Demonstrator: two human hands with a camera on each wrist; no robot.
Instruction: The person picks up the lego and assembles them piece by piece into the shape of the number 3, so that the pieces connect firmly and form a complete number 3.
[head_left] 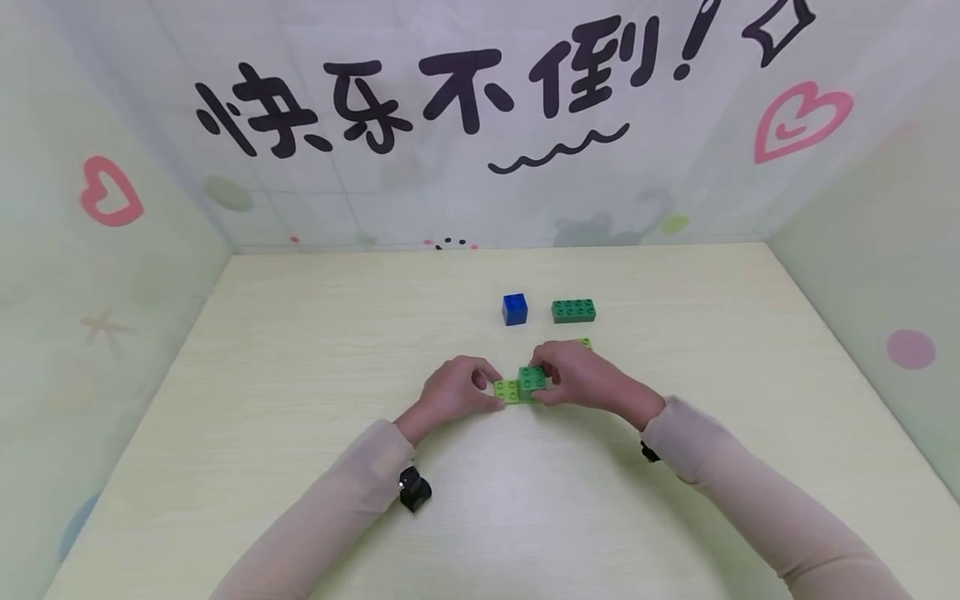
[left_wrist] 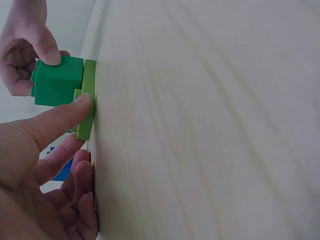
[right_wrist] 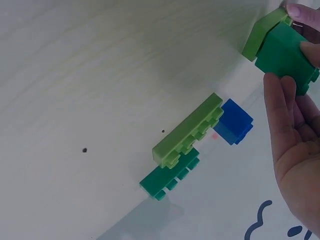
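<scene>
My left hand [head_left: 455,388] pinches the left end of a low lime-green toy brick [head_left: 507,392] between thumb and forefinger on the table. With thumb and fingers, my right hand [head_left: 588,377] grips a taller green toy brick [head_left: 532,379] with four studs. This green brick stands upright over the lime brick's right end, leaving the left studs bare. A thin dark line shows between green brick [right_wrist: 285,52] and lime brick [right_wrist: 260,35] in the right wrist view. Whether they are fully pressed together I cannot tell.
Behind the hands stand a small blue brick [head_left: 515,309] and a long green brick [head_left: 573,311]. Another lime-green brick [right_wrist: 189,131] lies near them, mostly hidden by my right hand in the head view. Printed walls [head_left: 450,192] border the table [head_left: 300,333].
</scene>
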